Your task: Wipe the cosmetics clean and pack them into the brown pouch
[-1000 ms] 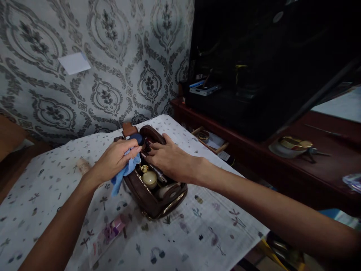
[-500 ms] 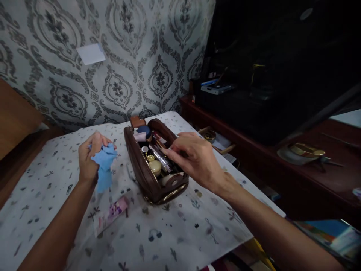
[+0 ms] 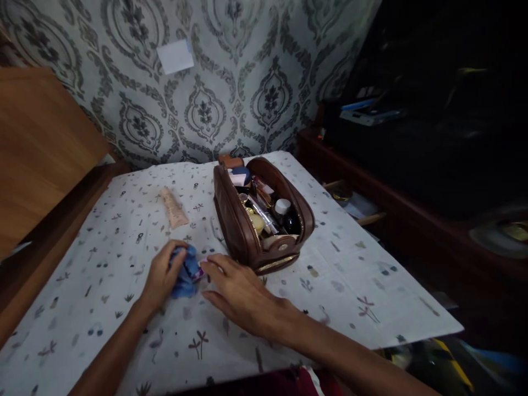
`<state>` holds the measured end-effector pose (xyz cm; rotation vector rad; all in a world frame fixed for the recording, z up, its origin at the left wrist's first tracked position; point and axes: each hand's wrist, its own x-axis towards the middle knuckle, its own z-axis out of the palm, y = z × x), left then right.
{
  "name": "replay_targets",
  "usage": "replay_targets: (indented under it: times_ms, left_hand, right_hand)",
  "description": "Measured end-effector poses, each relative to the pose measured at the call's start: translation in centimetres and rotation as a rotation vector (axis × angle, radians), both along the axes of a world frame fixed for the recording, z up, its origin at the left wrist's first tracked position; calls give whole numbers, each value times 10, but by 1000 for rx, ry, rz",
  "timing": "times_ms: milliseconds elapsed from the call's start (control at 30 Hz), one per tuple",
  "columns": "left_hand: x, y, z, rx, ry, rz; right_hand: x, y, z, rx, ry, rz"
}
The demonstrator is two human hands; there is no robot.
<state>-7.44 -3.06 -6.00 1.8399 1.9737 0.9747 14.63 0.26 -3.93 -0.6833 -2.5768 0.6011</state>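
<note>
My left hand (image 3: 161,278) is closed around a crumpled blue cloth (image 3: 185,275) low over the table. Partly hidden between the cloth and my other hand is a small pink and purple tube (image 3: 199,270). My right hand (image 3: 243,294) has its fingers curled at the tube's right end, with the thumb below. Just behind my right hand stands an unzipped brown toiletry bag (image 3: 233,223). Inside it are a white-capped dark bottle (image 3: 283,207), a silver tube (image 3: 264,215), a yellowish round container (image 3: 256,223) and other cosmetics. A beige-pink squeeze tube (image 3: 173,209) lies left of the bag.
A patterned white cloth (image 3: 330,280) covers the table, whose right edge borders a dark red cabinet (image 3: 305,137). An open drawer (image 3: 371,217) is below it. A wooden panel (image 3: 45,148) stands at the left, and a papered wall (image 3: 231,104) is behind.
My right hand has left the bag and come down left to the pink and purple tube. My left hand has brought the cloth lower, beside it. The view has shifted, showing the beige-pink tube.
</note>
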Motion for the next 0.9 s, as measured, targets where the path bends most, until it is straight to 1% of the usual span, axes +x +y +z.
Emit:
replay_targets:
  times_ms: [67, 100, 167, 233, 400, 533, 633, 767, 900]
  left_hand:
    - [4, -11, -14, 5, 152, -159]
    - [5, -16, -22, 40, 242, -206]
    - [3, -22, -34, 128, 397, -232]
    - [0, -25, -44, 182, 483, -235]
    - [-9, -24, -56, 290, 634, -220]
    - [-13, -23, -58, 425, 794, -245]
    - [-17, -24, -54, 479, 853, -267]
    - [-22, -25, -46, 531, 882, -280]
    - [-25, -28, -36, 519, 834, -270]
  right_hand:
    - [-19, 1, -14, -74, -74, -36]
    - [-27, 3, -21, -84, -85, -30]
    - [-38, 7, -33, -97, -100, 2]
    - [-42, 13, -42, -109, -98, 24]
    - [-35, 23, -50, -155, 8, 119]
    - [-27, 24, -50, -147, 92, 153]
    - [-24, 24, -51, -176, 136, 153]
    - [-24, 25, -54, -224, 178, 160]
    - [-25, 27, -55, -296, 182, 153]
